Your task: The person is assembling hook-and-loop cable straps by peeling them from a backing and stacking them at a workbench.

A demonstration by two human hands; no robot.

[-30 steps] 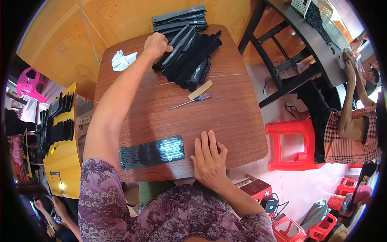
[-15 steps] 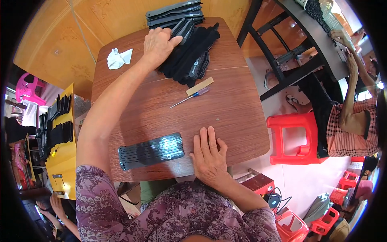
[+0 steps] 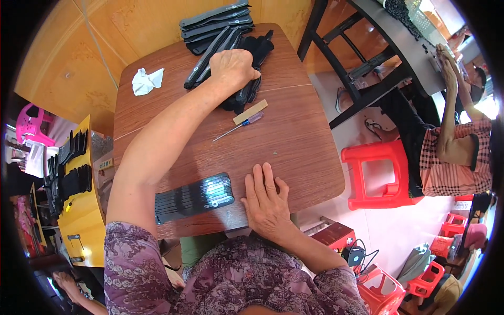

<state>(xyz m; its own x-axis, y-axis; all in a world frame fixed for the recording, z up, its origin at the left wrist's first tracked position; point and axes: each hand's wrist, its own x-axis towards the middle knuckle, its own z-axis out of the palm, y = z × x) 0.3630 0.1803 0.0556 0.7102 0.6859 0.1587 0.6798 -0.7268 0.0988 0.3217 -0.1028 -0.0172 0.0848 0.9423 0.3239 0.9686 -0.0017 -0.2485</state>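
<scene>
My left hand (image 3: 232,68) reaches to the far side of the wooden table. It is closed over a pile of soft black strips (image 3: 257,50), thumb on the right side and fingertips hidden. Left of that hand, long glossy black strips (image 3: 202,68) with rounded ends lie slanted on the table. Below the pile are a small tan block (image 3: 251,111) and a screwdriver (image 3: 247,124) with a clear and blue handle. My right hand (image 3: 268,203) lies flat near the front edge, fingers stretched out. Beside it rests a fanned row of black strips (image 3: 194,198), partly behind my left forearm.
More black strips (image 3: 215,26) are stacked at the back by the wooden wall. A crumpled white tissue (image 3: 147,81) lies at the left of the table (image 3: 304,157). To the right are a red stool (image 3: 375,202) and a person seated at a dark table (image 3: 404,31).
My left hand has shifted right, onto the soft black pile. The glossy strips formerly beneath it now lie to its left. My right hand stays flat; the view has shifted slightly.
</scene>
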